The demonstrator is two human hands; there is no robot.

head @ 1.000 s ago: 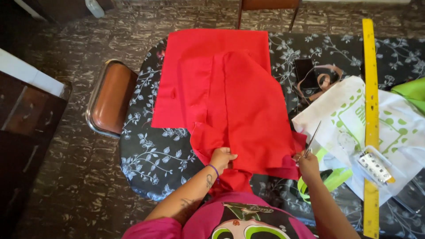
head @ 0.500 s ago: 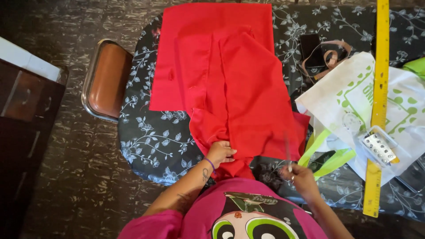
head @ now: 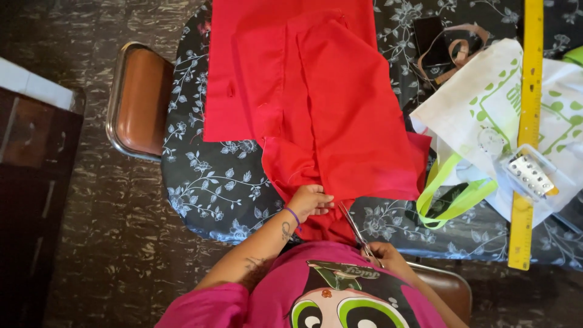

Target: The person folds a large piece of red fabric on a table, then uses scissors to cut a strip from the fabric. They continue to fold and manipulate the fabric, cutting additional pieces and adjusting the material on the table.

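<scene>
below my view, close to my chest, my left hand (head: 310,201) lies flat with fingers loosely curled, pressing down on the near edge of the red cloth (head: 328,115). my right hand (head: 388,254) sits just to the right of it and a little nearer my body, closed around the handles of the scissors (head: 358,232). the blades point up and to the left, their tips just beside my left fingers at the cloth's edge; i cannot tell how far apart the blades are. the red cloth spreads away from both hands across the table (head: 206,188), which wears a dark covering printed with pale flowers, and a fold of it hangs over the near edge between my hands. well to the right of my right hand lies a white bag (head: 486,103) with green handles, and a long yellow ruler (head: 527,133) rests across it. far left of my left hand stands a brown chair (head: 141,100) with a metal frame.
</scene>
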